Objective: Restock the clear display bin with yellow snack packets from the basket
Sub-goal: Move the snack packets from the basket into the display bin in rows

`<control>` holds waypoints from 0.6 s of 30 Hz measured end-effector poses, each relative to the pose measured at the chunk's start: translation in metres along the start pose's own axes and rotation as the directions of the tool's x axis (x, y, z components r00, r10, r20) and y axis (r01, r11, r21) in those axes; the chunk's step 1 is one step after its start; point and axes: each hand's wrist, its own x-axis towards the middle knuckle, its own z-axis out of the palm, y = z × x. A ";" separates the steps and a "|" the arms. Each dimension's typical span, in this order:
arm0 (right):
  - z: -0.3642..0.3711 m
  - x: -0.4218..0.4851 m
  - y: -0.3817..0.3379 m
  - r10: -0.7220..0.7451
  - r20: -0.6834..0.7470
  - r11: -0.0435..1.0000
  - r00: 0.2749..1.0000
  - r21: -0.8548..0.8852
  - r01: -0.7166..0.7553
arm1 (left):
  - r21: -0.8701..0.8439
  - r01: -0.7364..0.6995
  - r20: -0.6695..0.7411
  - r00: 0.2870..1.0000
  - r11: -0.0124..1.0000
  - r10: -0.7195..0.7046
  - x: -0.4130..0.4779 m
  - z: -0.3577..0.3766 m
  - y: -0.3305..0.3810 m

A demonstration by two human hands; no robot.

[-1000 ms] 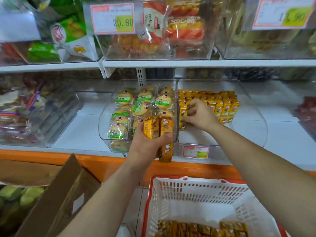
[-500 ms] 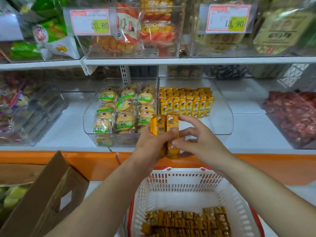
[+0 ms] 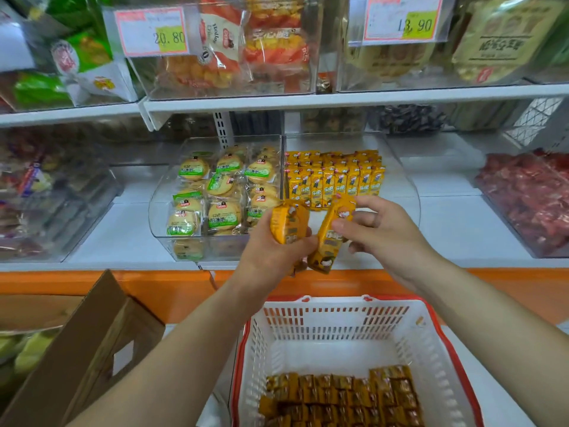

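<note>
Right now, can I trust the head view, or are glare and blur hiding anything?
Head view: the right hand pinches the right packet, whose print is sharp and readable; the left packet in the left hand is smeared; loose packets in the basket look soft and dim; glare hazes the upper bin; the shelf edge bows slightly.

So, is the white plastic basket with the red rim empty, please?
No, yellow snack packets lie across the bottom of the white plastic basket.
</note>
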 end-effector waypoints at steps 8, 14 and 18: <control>0.000 0.030 -0.002 -0.099 -0.085 0.994 0.991 -0.048 0.096 | -0.193 0.112 -0.051 0.991 0.975 -0.124 0.007 -0.013 0.006; -0.004 0.117 0.011 -0.262 -0.146 0.843 0.954 -0.516 0.153 | -0.235 0.158 -0.050 0.983 0.959 -0.174 0.009 -0.034 0.005; 0.006 0.166 0.030 -0.270 -0.148 0.775 0.952 -0.620 0.123 | -0.191 0.121 -0.053 0.990 0.974 -0.134 0.013 -0.045 0.000</control>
